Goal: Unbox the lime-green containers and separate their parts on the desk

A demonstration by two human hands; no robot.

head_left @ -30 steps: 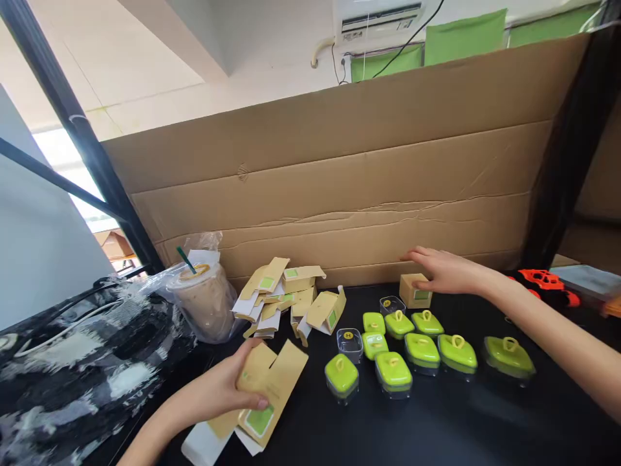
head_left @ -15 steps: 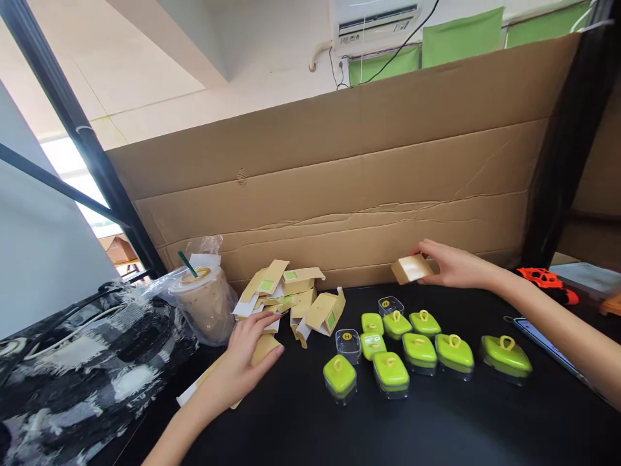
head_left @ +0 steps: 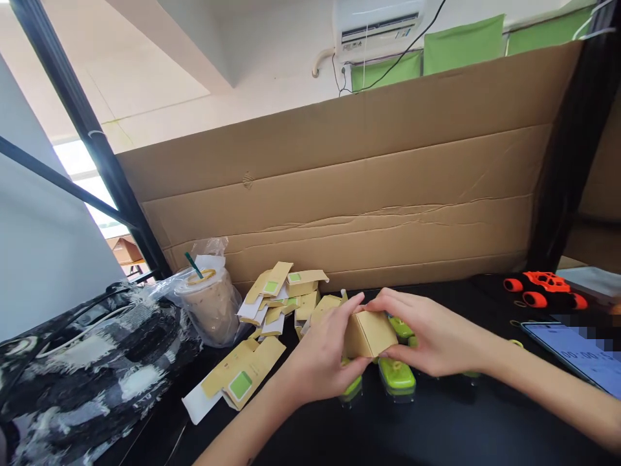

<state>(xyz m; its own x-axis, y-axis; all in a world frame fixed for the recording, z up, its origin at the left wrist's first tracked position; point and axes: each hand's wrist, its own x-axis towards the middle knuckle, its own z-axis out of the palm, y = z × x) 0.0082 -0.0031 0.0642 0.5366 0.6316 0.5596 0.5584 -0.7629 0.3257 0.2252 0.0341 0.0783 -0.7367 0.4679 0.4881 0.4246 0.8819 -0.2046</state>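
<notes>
The small tan cardboard box [head_left: 369,333] sits between my left hand [head_left: 323,356] and right hand [head_left: 431,336], both gripping it above the black bench's middle. Green-lidded clear containers [head_left: 396,375] lie partly hidden beneath my hands. Flat tan cartons [head_left: 242,375] lie left, an iced drink cup [head_left: 208,304] beyond them.
</notes>
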